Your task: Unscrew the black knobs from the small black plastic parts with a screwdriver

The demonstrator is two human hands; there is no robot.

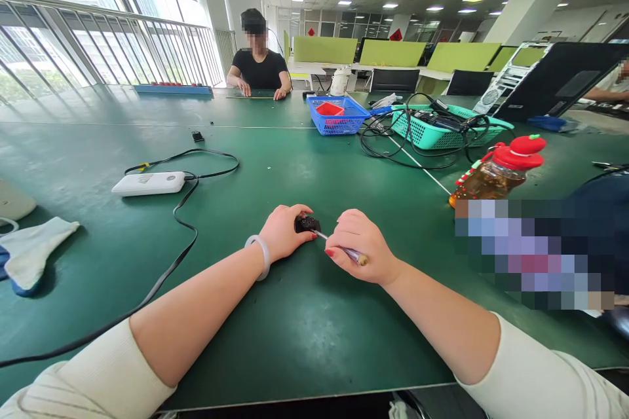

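My left hand (285, 231) rests on the green table (295, 327) with its fingers closed around a small black part (307, 223). My right hand (362, 246) is closed on a thin screwdriver (344, 250) with a clear handle. The metal tip of the screwdriver touches the black part. Both forearms lie low over the table's near edge, and a pale bangle (261, 255) sits on my left wrist.
A white power bank (149, 183) with a black cable (181, 222) lies to the left, near a white cloth (34, 245). A red-capped bottle (496, 173) lies at right. A blue basket (339, 116) and a teal basket (437, 127) of cables stand farther back. A person (258, 62) sits opposite.
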